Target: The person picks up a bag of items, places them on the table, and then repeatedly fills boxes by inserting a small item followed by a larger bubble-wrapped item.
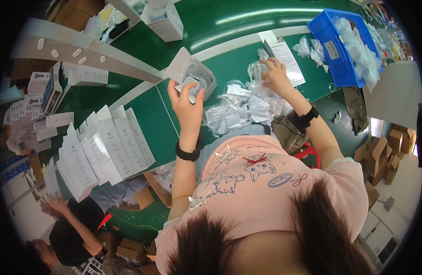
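My left hand [187, 103] is at an open white carton [210, 83] on the green bench, with its lid flap [178, 65] raised. Its thumb and forefinger close on a small white rounded piece [191, 81] at the carton's mouth, and another finger lies along the carton's side. Clear plastic wrapping shows inside. To the right, my right hand [280, 79] has its fingers apart and bent beside a clear plastic bag [255, 72], close to or touching it. Below and between the hands spreads a heap of clear bagged parts [247, 104].
Several white cartons [112, 144] stand in a row at left. A blue bin [344, 68] of bagged parts sits at far right, near a white carton [289, 62]. A metal post [133, 62] rises at left. Another person [75, 224] works at lower left.
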The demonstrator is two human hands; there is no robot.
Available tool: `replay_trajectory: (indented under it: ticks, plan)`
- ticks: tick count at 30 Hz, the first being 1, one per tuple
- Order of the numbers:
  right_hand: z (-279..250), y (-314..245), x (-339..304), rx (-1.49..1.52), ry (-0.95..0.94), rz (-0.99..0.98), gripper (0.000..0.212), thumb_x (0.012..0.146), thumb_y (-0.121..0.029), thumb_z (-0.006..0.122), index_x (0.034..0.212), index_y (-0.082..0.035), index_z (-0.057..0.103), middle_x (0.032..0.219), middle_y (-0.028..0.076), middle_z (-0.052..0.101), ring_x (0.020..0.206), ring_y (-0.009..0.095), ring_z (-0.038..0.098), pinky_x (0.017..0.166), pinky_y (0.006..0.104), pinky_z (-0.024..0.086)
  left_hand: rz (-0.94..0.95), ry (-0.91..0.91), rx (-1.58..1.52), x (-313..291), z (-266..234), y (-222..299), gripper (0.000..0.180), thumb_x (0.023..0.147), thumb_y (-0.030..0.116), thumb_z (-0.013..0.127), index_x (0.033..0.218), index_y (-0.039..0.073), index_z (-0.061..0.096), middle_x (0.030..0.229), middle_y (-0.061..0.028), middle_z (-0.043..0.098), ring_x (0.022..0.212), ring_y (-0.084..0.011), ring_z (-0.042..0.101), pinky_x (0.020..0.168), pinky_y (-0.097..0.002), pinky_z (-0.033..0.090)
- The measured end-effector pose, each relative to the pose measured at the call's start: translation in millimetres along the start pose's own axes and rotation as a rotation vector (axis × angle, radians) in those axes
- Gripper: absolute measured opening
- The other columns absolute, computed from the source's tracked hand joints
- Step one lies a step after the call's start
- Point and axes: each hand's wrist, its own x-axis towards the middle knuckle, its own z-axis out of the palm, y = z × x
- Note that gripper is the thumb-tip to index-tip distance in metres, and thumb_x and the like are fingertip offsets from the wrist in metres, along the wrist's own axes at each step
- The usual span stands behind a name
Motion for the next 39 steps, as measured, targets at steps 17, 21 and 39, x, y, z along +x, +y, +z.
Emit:
replay_trajectory:
  ticks: [17,21,39]
  plan:
    - [-45,-91,101,0.977,0.251,-0.718,0.026,0.061,0.012,0.056,0.082,-0.002,0.056,0.091,0.008,0.058,0.083,0.025,0.057,0.072,0.0318,0.048,-0.314,-0.018,-0.110,30,-11,-10,0.015,0.062,0.002,0.068,0.071,-0.003,0.057,0.077,-0.0057,0.058,0.056,-0.0115,0.046,0.053,-0.0229,0.037]
    - [-38,-99,108,0.704,0.163,-0.887,0.026,0.058,0.004,0.060,0.083,-0.003,0.058,0.089,0.007,0.057,0.091,0.026,0.053,0.081,0.0381,0.043,-0.358,-0.019,-0.198,28,-15,-16,0.014,0.063,0.001,0.068,0.071,-0.004,0.057,0.073,-0.0017,0.056,0.059,-0.0081,0.044,0.053,-0.0212,0.035]
    - [-29,-107,80,0.304,0.444,-0.801,0.027,0.064,-0.023,0.066,0.085,-0.005,0.060,0.076,0.002,0.058,0.094,0.022,0.049,0.098,0.0515,0.026,-0.298,0.065,-0.204,22,-5,-17,0.014,0.065,0.005,0.069,0.071,-0.001,0.059,0.073,0.0002,0.054,0.057,-0.0081,0.041,0.052,-0.0205,0.032]
